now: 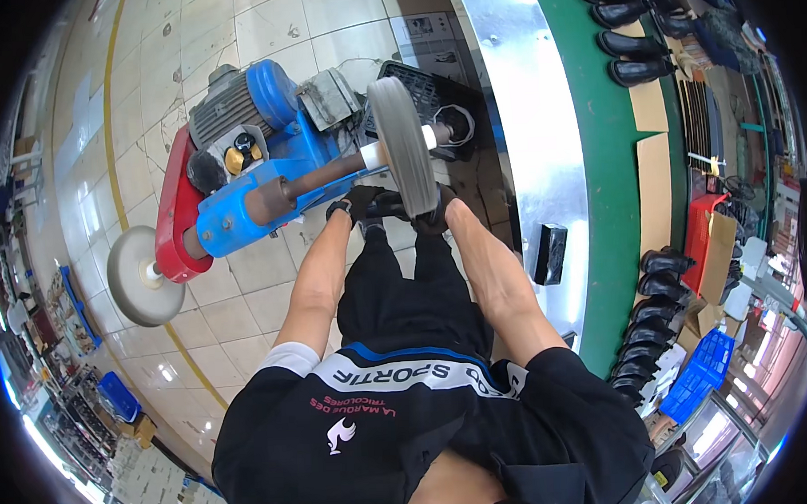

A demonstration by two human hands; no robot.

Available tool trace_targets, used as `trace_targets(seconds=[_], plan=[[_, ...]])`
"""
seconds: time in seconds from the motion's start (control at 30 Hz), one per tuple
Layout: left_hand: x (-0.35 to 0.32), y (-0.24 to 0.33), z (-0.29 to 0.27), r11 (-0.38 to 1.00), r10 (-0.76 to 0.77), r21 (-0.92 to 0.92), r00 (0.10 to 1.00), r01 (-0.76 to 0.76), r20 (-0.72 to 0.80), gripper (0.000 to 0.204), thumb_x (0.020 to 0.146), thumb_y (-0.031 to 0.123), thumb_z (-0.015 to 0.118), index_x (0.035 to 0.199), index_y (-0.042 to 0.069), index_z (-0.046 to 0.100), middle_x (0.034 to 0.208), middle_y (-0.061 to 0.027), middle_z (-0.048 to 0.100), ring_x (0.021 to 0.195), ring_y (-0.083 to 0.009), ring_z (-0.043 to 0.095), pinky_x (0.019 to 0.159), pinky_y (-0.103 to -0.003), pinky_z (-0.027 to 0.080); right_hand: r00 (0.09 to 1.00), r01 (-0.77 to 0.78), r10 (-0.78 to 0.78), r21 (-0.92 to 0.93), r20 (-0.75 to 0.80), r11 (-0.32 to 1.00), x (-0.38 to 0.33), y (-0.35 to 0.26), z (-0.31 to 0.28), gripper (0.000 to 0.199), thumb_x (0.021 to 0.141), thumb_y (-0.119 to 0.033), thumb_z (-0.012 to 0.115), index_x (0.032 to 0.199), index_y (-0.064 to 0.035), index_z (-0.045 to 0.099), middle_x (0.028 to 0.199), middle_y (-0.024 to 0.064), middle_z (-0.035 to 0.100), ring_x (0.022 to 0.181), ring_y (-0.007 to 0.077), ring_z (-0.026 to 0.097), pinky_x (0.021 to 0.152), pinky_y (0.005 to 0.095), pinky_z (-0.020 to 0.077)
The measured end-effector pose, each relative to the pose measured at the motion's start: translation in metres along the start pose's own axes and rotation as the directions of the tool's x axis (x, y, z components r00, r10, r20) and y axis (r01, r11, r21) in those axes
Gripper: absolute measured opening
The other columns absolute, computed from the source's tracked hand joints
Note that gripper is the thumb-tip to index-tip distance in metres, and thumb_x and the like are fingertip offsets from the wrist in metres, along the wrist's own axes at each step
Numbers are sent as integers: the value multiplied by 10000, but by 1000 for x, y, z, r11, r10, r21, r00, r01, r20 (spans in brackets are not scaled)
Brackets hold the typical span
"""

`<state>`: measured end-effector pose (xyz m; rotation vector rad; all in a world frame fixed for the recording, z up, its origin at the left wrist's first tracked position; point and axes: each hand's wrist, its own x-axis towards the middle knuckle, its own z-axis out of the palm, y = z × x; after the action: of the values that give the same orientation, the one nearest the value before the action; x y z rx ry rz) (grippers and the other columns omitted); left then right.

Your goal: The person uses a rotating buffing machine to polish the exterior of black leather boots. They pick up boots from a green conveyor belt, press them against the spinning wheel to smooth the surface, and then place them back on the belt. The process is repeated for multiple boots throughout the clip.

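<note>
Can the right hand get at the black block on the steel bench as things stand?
Probably yes. The right hand is at the grey wheel; the black block lies just to its right on the steel bench, with nothing between them.

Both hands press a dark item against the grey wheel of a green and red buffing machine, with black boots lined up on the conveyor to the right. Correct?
Not quite. The head view shows the buffing machine is blue and red, not green. The left hand and right hand do hold a dark item at the grey wheel; black boots line the conveyor.
</note>
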<state>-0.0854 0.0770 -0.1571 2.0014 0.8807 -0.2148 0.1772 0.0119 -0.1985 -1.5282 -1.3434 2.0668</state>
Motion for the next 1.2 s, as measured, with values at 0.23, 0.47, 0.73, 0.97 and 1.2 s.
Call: trace_targets(seconds=[0.23,0.47,0.73,0.97,1.2], plan=[[-44,41,4,932,-166,-334,984,137,-59,464,822,146,662,1278,156,578,1156,-170,665,1074,-323,643,897,-384,515,982,-87,155,460,-112,884,-65,-117,45,289,850,-369,620,1003,-124,638,904,28,674,820,206,633,694,339,485],[-60,57,-5,931,-119,-366,943,-4,-312,332,880,97,541,1196,49,629,1137,-169,676,1052,-294,658,907,-350,505,984,41,-6,198,-175,979,-115,-155,36,413,850,-379,695,1036,-12,657,883,94,704,786,240,678,734,329,552],[-122,178,-19,924,-128,-374,859,-78,-496,420,776,7,633,1189,-47,585,1085,-197,663,1027,-314,644,905,-372,495,912,-117,410,960,1,256,-229,-186,32,404,897,-408,573,1023,-33,658,856,82,686,677,175,642,646,295,537],[-72,328,-109,934,347,190,640,-304,-686,533,712,-20,622,1242,-24,563,872,-233,563,797,-405,569,669,-434,420,910,144,17,353,-415,924,-391,-236,-35,864,852,-465,672,1489,-20,294,1480,220,382,1371,302,380,1096,365,340],[35,435,-141,891,389,131,585,-434,-711,251,795,-58,562,1033,-46,640,797,-203,624,669,-370,606,585,-409,447,327,291,12,113,-945,950,-450,-234,-35,979,704,-254,842,1488,-36,298,1314,217,552,1189,263,562,1035,363,421]])
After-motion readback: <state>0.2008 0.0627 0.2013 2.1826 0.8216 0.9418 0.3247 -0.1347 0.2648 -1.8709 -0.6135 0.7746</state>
